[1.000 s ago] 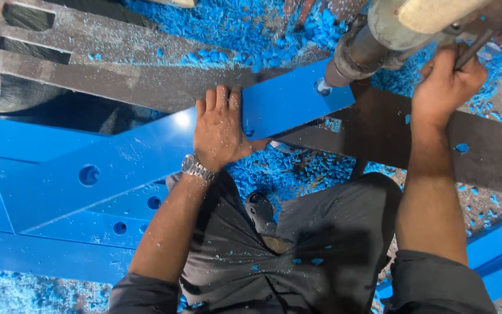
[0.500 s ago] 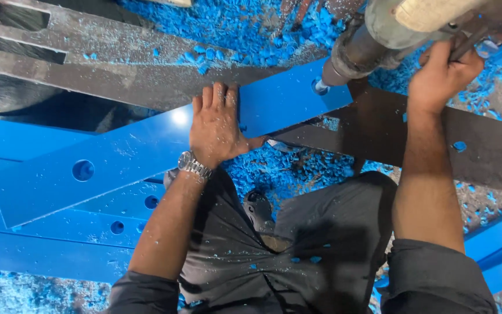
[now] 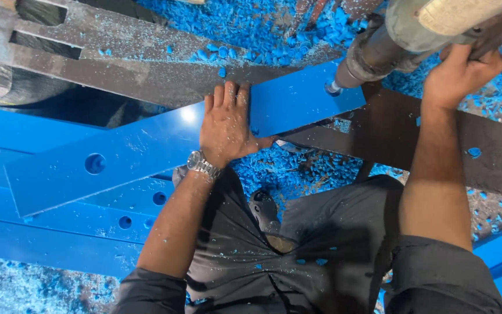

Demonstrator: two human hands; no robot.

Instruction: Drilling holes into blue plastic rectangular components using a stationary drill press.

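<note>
On blue bar (image 3: 146, 157) (far edge): left hand (image 3: 226, 128) flat | right hand (image 3: 457, 72) clenching drill (image 3: 402, 35)

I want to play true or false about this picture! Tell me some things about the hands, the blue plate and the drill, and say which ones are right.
1. The left hand lies flat on the blue plate. True.
2. The right hand rests on the plate too. False: it grips the drill.
3. The drill's tip meets the plate's end. True.
4. The plate has no holes. False: one round hole shows.
5. A watch is on the left wrist. True.
</note>
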